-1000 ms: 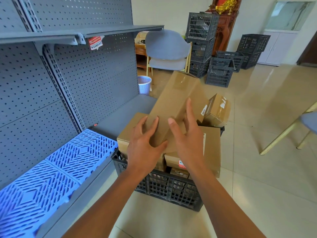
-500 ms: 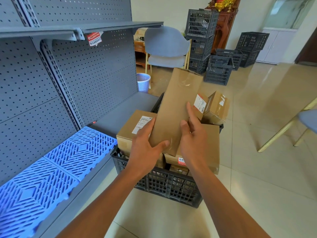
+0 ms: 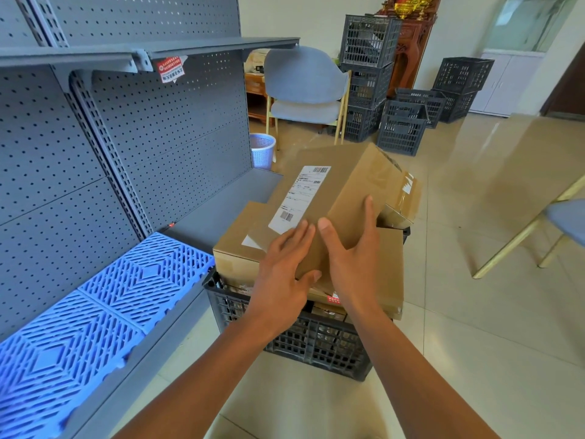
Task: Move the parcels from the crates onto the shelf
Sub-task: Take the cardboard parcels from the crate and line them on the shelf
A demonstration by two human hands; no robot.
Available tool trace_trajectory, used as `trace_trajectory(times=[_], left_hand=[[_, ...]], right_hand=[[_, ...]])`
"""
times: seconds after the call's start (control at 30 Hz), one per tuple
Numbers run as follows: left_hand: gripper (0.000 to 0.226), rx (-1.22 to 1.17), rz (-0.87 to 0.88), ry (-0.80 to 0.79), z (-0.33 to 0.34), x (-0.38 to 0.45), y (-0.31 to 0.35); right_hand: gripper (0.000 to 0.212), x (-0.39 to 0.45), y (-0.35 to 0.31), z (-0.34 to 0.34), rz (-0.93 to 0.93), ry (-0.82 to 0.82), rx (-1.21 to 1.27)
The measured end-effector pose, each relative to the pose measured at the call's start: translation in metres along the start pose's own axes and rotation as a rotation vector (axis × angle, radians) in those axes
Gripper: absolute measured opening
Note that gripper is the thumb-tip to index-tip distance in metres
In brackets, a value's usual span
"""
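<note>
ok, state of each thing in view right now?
long box: lifted above the crate, label up, held by both hands
left hand: fingers on the label side
right hand: gripping the near end
crate: on the floor, full of parcels
bottom shelf: no parcels visible

We make out barcodes on the white shipping label (image 3: pixel 299 198) of the long brown cardboard parcel (image 3: pixel 342 198); its print and the red sticker (image 3: pixel 170 68) under the upper grey metal shelf (image 3: pixel 190 47) are too small for us to read.

Both forearms and hands (image 3: pixel 316 264) appear bare, seemingly without sleeves or jewellery.
</note>
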State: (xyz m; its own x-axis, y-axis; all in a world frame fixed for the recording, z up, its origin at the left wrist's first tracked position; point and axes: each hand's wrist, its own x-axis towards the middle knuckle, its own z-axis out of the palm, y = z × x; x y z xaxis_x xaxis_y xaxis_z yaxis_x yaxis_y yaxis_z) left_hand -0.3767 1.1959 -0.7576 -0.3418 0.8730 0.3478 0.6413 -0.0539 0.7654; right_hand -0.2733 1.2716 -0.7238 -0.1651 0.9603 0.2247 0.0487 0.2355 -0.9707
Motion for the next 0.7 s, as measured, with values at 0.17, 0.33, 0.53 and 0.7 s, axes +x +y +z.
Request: trace_trajectory(times=[0.17, 0.33, 0.53, 0.7], left_hand=[[0.072, 0.006, 0.054, -0.106, 0.0, -0.005, 0.005], [0.052, -0.05, -0.035, -0.015, -0.016, -0.001, 0.004], [0.059, -0.025, -0.343, 0.243, -0.057, 0.014, -0.035], [0.069, -0.045, -0.526, 0.244, -0.079, 0.007, -0.061]], right_hand=[[0.086, 0.005, -0.005, -0.017, -0.001, 0.062, -0.057], [0.081, 0.01, 0.001, -0.023, 0.094, 0.048, 0.004], [0.073, 0.013, 0.006, -0.028, 0.187, -0.023, 0.069], [0.064, 0.013, 0.011, -0.027, 0.236, -0.13, 0.099]])
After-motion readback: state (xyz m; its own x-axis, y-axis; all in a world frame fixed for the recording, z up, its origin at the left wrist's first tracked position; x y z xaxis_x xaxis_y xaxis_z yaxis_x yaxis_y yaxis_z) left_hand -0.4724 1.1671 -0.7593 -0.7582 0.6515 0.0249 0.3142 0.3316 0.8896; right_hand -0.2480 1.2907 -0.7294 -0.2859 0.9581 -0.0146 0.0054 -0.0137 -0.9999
